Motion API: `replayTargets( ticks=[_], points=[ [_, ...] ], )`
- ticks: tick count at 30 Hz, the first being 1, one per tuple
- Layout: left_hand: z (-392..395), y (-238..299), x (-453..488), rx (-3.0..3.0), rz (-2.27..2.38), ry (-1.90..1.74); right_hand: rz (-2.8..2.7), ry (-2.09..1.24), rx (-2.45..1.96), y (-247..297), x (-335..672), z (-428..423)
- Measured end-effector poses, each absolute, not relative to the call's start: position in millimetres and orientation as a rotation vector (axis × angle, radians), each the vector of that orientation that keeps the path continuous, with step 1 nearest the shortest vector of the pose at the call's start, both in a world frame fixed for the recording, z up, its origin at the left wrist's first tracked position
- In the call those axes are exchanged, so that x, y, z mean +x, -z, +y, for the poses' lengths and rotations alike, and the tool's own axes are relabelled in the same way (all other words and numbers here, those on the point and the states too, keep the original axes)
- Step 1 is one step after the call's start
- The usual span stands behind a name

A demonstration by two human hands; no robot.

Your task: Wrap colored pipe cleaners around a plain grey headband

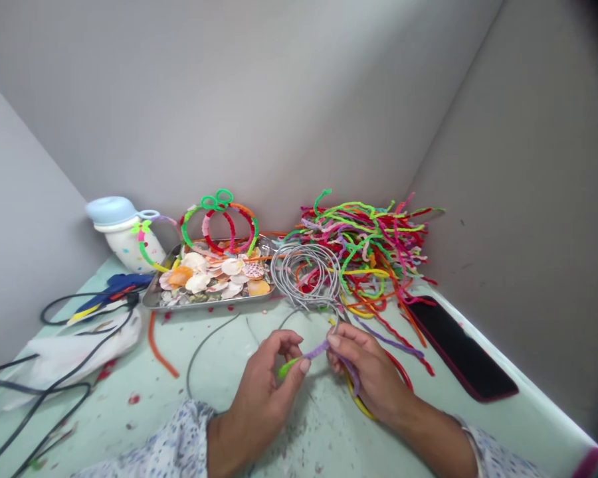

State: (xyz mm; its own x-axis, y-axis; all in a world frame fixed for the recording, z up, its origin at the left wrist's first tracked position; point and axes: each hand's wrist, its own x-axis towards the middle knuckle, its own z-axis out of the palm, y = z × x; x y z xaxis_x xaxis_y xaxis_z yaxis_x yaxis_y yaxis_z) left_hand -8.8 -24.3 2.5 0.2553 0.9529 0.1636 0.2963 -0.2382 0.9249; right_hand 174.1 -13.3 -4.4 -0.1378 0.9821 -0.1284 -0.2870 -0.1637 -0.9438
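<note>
The left hand is closed in a pinch on the green pipe cleaner; the right hand is pinched on the purple pipe cleaner, apparently so that the two ends are held steady where they meet, just above the table. Both stems appear thin, fuzzy and bent. A coil of grey wire and a tray of shells are seen beyond.
</note>
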Motion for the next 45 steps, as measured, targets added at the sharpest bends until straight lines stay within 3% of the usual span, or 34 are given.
replayTargets(
  ticks=[25, 45],
  points=[
    [-23.8, -4.0, -11.8, 1.971, 1.169, -1.113, -0.573, -1.608, -0.939, 0.1, 175.5, -5.8],
    [-28.7, -7.0, -10.6, 1.986, 1.062, -1.094, -0.583, -1.649, -0.892, 1.1, 176.7, -7.1]
  ],
)
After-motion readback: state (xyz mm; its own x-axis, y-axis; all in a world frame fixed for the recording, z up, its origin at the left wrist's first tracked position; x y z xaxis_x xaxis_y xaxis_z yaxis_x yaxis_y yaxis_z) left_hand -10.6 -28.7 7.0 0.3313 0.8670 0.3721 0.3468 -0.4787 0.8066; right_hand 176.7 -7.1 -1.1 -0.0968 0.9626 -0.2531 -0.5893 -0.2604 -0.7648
